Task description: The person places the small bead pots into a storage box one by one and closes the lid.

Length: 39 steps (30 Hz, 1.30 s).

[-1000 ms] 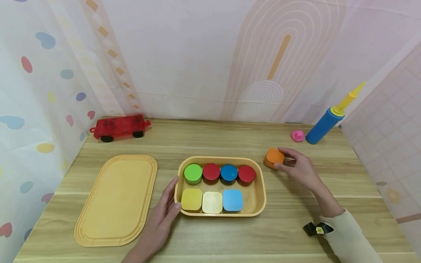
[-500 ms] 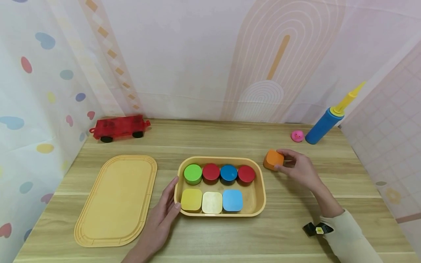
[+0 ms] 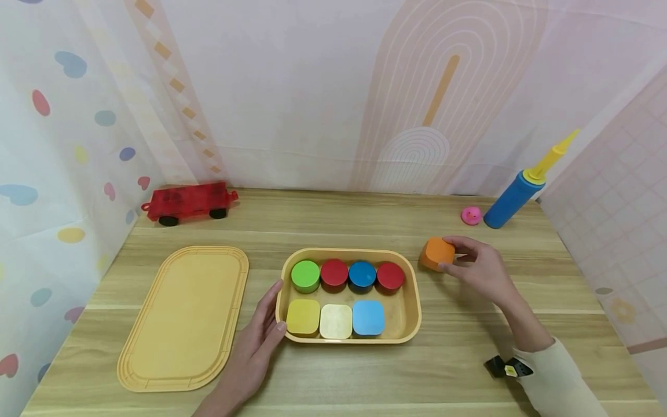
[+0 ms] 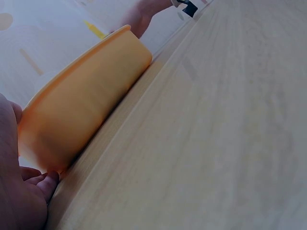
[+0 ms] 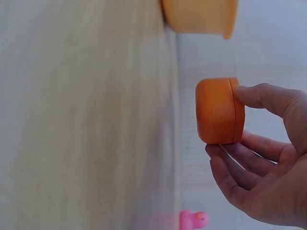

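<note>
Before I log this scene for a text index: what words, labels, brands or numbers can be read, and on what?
None: no readable text in any view.
Small black and yellow tag at the right wrist: too small to read.
Rounded orange block pinched in the right hand: plain.
Yellow plastic tray, touched by the left hand: unmarked.

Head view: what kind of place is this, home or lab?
Probably a staged play corner, not a real room: patterned fabric backdrops enclose a wooden table holding toys, a red toy wagon, a balloon pump, and a yellow tray of coloured blocks.
</note>
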Available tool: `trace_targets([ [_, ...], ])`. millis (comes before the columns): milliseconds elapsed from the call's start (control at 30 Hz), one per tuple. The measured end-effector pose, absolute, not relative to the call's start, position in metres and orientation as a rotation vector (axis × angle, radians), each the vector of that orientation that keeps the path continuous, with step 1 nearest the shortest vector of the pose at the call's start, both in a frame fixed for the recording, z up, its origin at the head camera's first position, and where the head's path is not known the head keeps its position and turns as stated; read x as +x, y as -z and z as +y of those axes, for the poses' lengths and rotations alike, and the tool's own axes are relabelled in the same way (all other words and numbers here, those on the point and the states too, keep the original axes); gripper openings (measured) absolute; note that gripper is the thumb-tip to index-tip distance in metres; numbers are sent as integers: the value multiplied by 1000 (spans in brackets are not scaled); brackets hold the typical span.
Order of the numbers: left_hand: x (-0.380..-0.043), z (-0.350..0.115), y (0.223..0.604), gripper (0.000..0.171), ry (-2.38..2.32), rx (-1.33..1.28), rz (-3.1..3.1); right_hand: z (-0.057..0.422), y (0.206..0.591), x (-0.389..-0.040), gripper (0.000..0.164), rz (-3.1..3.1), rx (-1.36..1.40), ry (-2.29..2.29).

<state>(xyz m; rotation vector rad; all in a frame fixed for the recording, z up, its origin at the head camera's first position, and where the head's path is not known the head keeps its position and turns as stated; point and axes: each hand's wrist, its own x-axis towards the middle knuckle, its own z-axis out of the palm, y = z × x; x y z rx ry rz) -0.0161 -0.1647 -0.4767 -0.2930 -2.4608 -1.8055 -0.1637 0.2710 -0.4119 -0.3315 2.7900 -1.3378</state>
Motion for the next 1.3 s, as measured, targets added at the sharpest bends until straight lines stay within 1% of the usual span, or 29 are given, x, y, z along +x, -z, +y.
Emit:
trace_targets([
  [600,-16,-166,479,64,1815,-337,-2433,249,379,-133,51,2860,-570,1463],
  [967,-17,-165,479,65,1811,-331,-2435,228,378,-116,51,2863,-642,1429],
  [1300,-16,-164,478,65,1809,-334,-2432,215,389,-109,54,2844,-787,1456],
])
